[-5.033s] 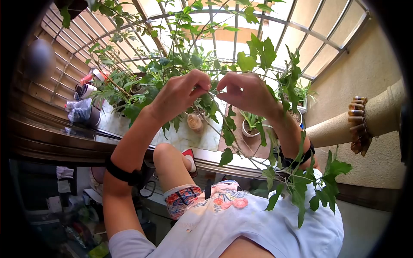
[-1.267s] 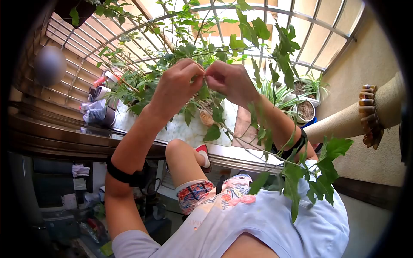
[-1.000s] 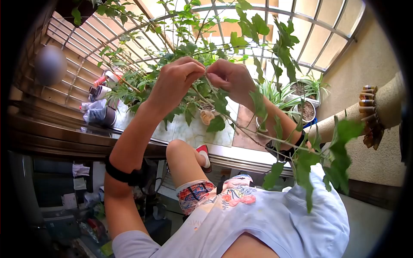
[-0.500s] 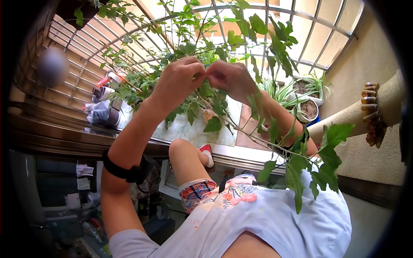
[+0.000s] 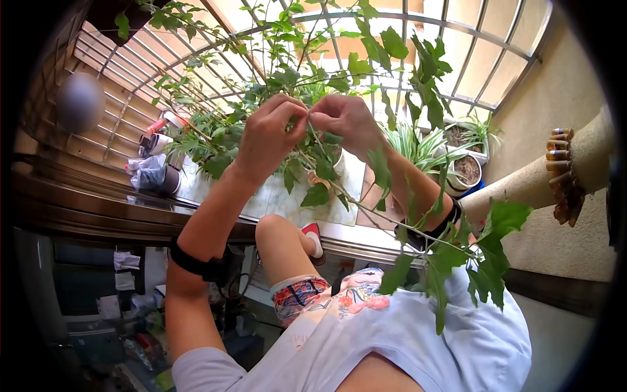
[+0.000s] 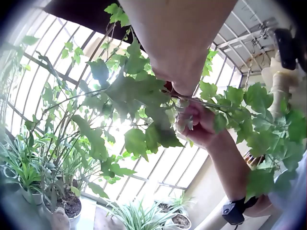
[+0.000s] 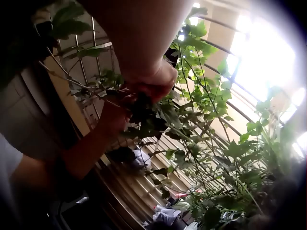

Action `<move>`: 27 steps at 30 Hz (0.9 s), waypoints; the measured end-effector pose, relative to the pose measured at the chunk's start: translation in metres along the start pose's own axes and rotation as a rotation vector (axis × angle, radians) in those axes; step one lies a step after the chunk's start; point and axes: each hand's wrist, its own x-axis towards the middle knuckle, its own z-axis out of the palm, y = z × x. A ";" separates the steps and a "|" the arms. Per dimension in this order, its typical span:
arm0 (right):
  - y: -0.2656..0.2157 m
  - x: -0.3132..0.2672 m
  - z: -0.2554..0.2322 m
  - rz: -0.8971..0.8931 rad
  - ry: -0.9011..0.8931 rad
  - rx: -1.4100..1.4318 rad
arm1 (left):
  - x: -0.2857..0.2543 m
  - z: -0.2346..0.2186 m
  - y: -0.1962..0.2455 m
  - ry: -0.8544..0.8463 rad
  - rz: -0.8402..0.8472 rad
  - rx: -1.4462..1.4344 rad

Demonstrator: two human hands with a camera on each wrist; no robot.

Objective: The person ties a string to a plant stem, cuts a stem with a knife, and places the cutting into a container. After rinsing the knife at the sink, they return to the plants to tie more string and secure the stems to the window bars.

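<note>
In the head view my left hand (image 5: 269, 136) and right hand (image 5: 347, 125) meet fingertip to fingertip over a leafy vine (image 5: 372, 210). Both pinch with thumb and forefinger at a thin strand by its stem; I cannot tell whether this is the stem itself or a tie. From the hands the vine slants down to the right, and its lobed leaves (image 5: 445, 262) hang before the shirt. The left wrist view has the right hand (image 6: 197, 123) close behind the stem (image 6: 216, 105). Leaves partly cover the left hand (image 7: 114, 117) in the right wrist view.
Metal window bars (image 5: 450, 26) curve behind the plants. A spider plant (image 5: 418, 147) and a soil-filled pot (image 5: 467, 171) stand at the right, near a thick pipe (image 5: 516, 186). Pots and a plastic bag (image 5: 149, 171) sit at the left. A window track (image 5: 353, 247) crosses below.
Five seconds ago the hands were slightly apart; now their fingertips meet. Over the last second they stay nearly in place with small finger shifts, while the vine's leafy end sways slightly leftward.
</note>
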 end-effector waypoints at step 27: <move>-0.008 0.006 0.010 -0.049 0.165 -0.077 | 0.001 0.003 -0.008 -0.023 0.086 0.083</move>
